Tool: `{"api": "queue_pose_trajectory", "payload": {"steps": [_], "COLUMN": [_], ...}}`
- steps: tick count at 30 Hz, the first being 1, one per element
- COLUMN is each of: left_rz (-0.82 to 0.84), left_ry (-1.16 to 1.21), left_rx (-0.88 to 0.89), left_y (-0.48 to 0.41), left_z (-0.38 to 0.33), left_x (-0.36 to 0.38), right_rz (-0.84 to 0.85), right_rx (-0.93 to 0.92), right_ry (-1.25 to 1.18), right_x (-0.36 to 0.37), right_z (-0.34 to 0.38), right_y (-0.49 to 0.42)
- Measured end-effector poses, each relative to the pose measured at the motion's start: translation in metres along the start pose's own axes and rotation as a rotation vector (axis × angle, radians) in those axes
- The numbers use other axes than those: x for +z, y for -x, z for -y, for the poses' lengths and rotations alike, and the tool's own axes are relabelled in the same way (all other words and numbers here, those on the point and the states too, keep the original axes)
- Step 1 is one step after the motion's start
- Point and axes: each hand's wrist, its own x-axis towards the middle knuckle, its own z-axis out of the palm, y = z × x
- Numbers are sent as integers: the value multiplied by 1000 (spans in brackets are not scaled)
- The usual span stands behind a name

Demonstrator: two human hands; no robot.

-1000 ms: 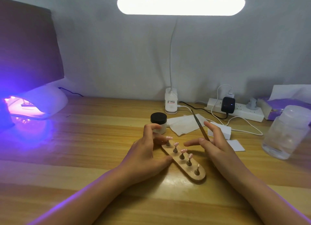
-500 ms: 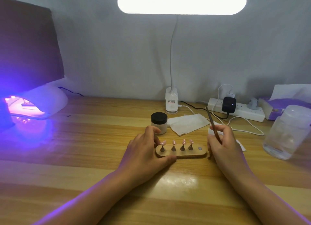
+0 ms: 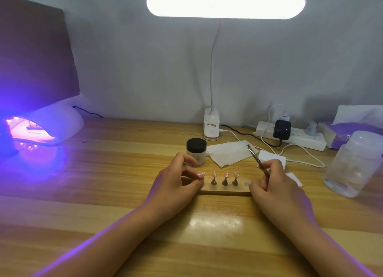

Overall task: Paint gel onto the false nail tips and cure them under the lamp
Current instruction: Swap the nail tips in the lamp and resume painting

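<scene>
Brush [image 3: 256, 160] in right hand [image 3: 277, 193]; left hand [image 3: 176, 185] pinches nail tip [image 3: 201, 174]; clip label [image 3: 211, 125] illegible.

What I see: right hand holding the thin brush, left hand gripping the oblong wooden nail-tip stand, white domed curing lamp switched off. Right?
No: the head view shows the white domed curing lamp switched on, glowing violet. The right hand does hold the thin brush, the left hand the oblong wooden stand.

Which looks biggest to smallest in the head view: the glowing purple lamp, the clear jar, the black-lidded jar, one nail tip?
1. Clear jar and purple lamp look alike; the jar is nearer and cropped, so unranked.
2. Black-lidded jar.
3. Nail tip.
</scene>
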Motion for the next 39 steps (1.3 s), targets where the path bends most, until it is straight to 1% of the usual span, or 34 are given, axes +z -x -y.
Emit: {"api": "queue_pose_trajectory", "payload": {"steps": [3,6,13,15,19,25,27,30,33,36,39], "left_rz": [-4,14,32,28,24,91,105,110,111,110,104], "left_ry": [22,45,32,26,31,22,17,14,10,-7,-20], "left_rx": [-19,-31,-8,3,-2,6,11,17,21,29,32], "left_y": [0,-1,0,1,1,0,0,-1,0,0,0], "left_z": [-1,-2,-3,-3,-2,-2,-1,-1,0,0,1], "left_x": [-2,-3,-2,-3,-3,-3,-3,-3,-2,-2,-1], "right_rz": [3,20,56,44,17,78,43,-61,-117,-125,-93], "right_rx": [-22,-20,47,58,56,43,40,28,-27,-87,-92], "right_ry": [77,98,56,41,66,84,50,-54,-114,-96,-75], "right_x": [-2,-4,-7,-7,-6,-6,-4,-3,-2,2,5], "right_z": [1,3,0,0,1,1,1,0,-1,-1,-3], "right_y": [2,4,3,2,3,4,5,5,2,3,3]}}
